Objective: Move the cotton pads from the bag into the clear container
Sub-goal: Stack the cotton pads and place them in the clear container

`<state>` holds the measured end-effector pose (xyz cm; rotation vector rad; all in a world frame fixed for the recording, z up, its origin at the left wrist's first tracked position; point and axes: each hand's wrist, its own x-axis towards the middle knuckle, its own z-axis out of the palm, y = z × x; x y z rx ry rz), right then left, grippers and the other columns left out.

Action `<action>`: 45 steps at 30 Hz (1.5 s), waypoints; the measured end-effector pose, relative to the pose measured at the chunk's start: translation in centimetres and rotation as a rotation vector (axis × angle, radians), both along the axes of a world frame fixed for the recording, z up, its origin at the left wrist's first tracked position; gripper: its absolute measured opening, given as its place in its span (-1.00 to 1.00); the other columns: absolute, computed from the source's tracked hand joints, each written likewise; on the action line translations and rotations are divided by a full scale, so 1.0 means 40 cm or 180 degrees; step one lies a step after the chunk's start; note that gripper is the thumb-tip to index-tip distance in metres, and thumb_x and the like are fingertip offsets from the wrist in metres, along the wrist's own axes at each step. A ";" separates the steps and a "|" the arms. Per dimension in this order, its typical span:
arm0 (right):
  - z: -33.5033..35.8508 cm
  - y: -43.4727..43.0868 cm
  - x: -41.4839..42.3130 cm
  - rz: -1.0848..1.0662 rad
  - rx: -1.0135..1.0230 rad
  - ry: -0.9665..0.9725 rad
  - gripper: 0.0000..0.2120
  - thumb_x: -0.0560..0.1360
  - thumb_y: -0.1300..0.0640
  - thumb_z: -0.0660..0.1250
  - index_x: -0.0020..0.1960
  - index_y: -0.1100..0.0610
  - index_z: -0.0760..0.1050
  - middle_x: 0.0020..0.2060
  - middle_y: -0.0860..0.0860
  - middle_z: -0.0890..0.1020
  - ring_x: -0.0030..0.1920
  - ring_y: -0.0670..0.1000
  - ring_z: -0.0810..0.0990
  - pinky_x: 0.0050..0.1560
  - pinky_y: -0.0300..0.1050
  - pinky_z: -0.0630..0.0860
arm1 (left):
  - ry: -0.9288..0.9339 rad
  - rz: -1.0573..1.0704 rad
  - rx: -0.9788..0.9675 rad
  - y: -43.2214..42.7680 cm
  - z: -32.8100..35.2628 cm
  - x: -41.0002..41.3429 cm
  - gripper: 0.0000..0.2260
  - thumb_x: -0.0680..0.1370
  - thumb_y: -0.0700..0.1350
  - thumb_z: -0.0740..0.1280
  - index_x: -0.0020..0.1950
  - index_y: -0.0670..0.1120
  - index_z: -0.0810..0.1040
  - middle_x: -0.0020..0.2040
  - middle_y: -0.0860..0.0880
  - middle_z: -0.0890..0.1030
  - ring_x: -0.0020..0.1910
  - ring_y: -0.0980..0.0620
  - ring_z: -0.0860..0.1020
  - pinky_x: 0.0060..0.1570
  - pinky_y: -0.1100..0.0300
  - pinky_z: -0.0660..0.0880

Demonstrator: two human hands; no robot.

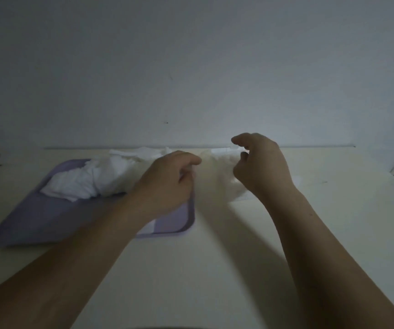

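Over on the left of the pale surface sits a flat lavender plastic tray, and the crumpled white plastic bag of cotton pads is lying across it with its mouth pointing right. The clear plastic container is just right of the tray, between my hands. It's honestly hard to make out in this dim light, mostly a faint see-through shape with a whitish rim at the far side.

My left hand is curled over the mouth end of the bag. There's a bit of white under the fingers, but I can't tell if I've got pads or just plastic. My right hand is up over the container, thumb and fingers bent in close around something white. Could be a pad, could be the rim, can't say.

My take on doing this bit well:
- pin the bag with the left so it doesn't slide off the tray
- pinch a small stack, not one pad at a time
- drop them flat and low into the container, since it looks light and could tip or scoot
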<state>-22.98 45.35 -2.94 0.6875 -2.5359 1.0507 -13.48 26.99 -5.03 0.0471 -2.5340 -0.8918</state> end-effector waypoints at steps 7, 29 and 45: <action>-0.038 -0.174 0.129 0.1171 0.0430 -0.0366 -0.78 0.59 0.13 0.40 0.21 0.05 0.70 0.09 -0.03 0.75 0.10 -0.02 0.70 0.20 -0.21 0.50 | -0.0552 0.0883 0.0077 -0.193 -0.018 0.200 -0.81 0.52 -0.18 0.47 -0.16 0.13 0.64 -0.26 0.19 0.69 -0.23 0.24 0.64 -0.21 0.37 0.45; -0.133 -0.263 0.103 0.1621 -0.0107 -0.0957 -0.71 0.50 0.13 0.52 0.21 -0.01 0.66 0.00 -0.10 0.75 -0.01 -0.07 0.68 0.03 -0.30 0.54 | 0.0041 0.0329 0.1477 -0.165 -0.089 0.126 -0.76 0.53 -0.36 0.43 -0.05 -0.01 0.59 -0.11 -0.05 0.69 -0.17 0.14 0.66 -0.13 0.31 0.57; -0.127 -0.232 0.108 0.2195 -0.2047 -0.2210 -0.77 0.63 0.33 0.37 0.24 0.12 0.61 -0.20 -0.01 0.70 -0.16 0.01 0.67 -0.21 -0.07 0.63 | 0.0040 0.0351 0.2742 -0.146 -0.072 0.157 -0.88 0.57 -0.20 0.47 0.07 -0.06 0.73 -0.08 -0.10 0.75 -0.16 0.03 0.68 -0.16 0.21 0.59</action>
